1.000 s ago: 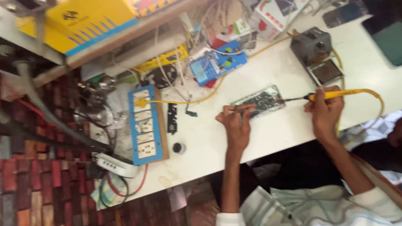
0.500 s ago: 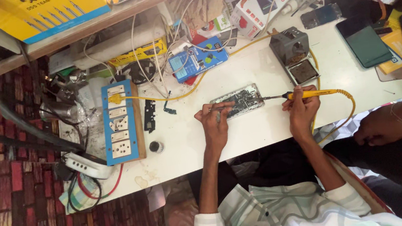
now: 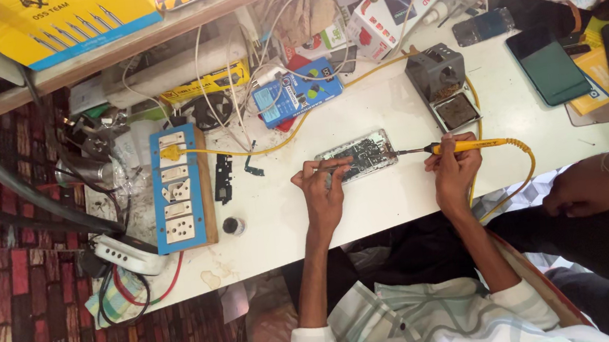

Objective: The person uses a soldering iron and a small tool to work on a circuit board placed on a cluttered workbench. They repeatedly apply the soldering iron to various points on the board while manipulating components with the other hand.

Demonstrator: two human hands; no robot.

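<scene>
Here: opened phone (image 3: 357, 155) flat on white bench (image 3: 398, 199).
Left hand (image 3: 324, 189) pinches tweezers at its edge; right hand (image 3: 455, 170) closes around yellow soldering iron (image 3: 460, 146). Phone looks light, rigid, fragile; best steadied by the frame edges.

The left hand (image 3: 324, 191) hides part of the opened phone (image 3: 358, 155); the soldering iron (image 3: 460, 146) tip is too small to make out.

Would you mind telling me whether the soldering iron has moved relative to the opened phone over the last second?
No. The soldering iron keeps its tip at the opened phone's right end; only the camera shifted.
</scene>
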